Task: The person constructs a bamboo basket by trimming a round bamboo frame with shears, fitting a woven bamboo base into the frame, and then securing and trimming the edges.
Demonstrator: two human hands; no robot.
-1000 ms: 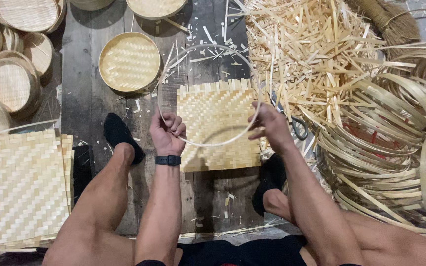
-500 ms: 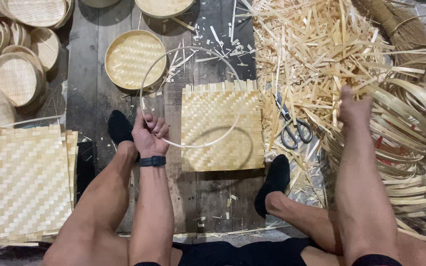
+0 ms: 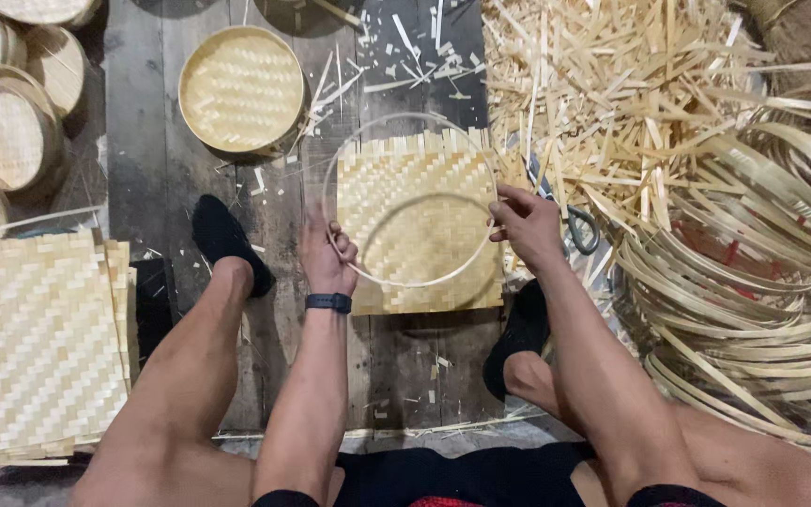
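Both hands, left hand (image 3: 328, 255) and right hand (image 3: 527, 223), pinch a thin pale bamboo hoop (image 3: 410, 202) between their fingers, fitting it over the square woven bamboo mat (image 3: 420, 225) beneath; next likely needs centring and pressing down.

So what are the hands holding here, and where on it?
Both hold one thin bamboo hoop over the woven mat: left hand grips its left rim, right hand its right rim.

Matt woven bamboo mat (image 3: 420, 225), rough wooden floorboards (image 3: 143, 141)
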